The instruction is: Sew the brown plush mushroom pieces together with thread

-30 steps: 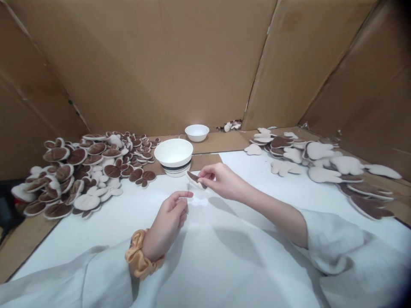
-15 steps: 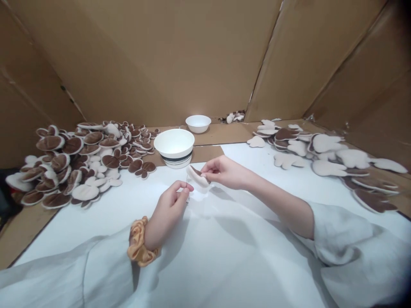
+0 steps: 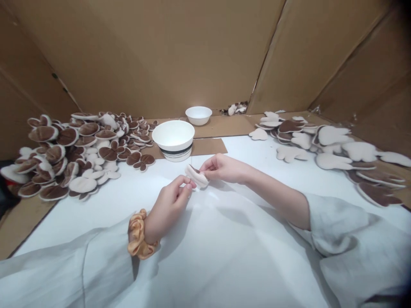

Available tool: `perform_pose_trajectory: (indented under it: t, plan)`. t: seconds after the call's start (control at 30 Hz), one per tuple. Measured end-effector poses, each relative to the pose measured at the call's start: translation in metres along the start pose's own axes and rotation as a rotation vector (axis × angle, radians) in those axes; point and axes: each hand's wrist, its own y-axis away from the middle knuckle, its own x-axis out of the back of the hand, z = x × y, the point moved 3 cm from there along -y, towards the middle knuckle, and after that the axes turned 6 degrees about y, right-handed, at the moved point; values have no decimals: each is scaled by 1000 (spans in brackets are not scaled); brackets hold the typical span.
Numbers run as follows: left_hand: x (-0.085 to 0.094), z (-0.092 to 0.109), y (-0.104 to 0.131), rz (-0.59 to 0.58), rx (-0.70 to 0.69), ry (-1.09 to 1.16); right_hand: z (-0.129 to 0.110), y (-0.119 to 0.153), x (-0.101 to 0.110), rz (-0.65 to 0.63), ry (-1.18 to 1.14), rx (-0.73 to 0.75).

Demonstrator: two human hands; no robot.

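Note:
My right hand (image 3: 221, 168) pinches a small brown-and-cream plush fabric piece (image 3: 196, 176) between thumb and fingers, held tilted above the white table with its cream side toward me. Close beside it, at the piece's lower left edge, my left hand (image 3: 171, 201) is closed in a pinch. A thin needle-like thing seems to be between its fingertips, too fine to make out well. Whether the left fingertips touch the fabric I cannot tell. Just behind the hands stands a white bowl (image 3: 176, 156) with dark bands.
A big heap of stuffed brown-and-cream pieces (image 3: 67, 137) lies at the left. Flat cream and brown fabric cutouts (image 3: 332, 135) are piled at the right. A smaller white bowl (image 3: 198, 116) and some scraps (image 3: 237, 108) are at the back, before a cardboard wall (image 3: 154, 55).
My left hand has moved slightly up and right, closer to the fabric piece. The right hand still holds the piece, now tilted a little differently. The whole view has shifted slightly.

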Motion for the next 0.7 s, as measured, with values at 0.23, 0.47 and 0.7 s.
perform_pose_trajectory:
  t: [0.23,0.47,0.7]
  plan:
    - [1,0,0,-2,-51,-172,-4,2,-10,86,254,26]
    - [2,5,0,61,-198,-724,-11,6,-25,270,913,234]
    - [0,12,7,235,-634,-1100,-9,5,-35,280,1106,276]
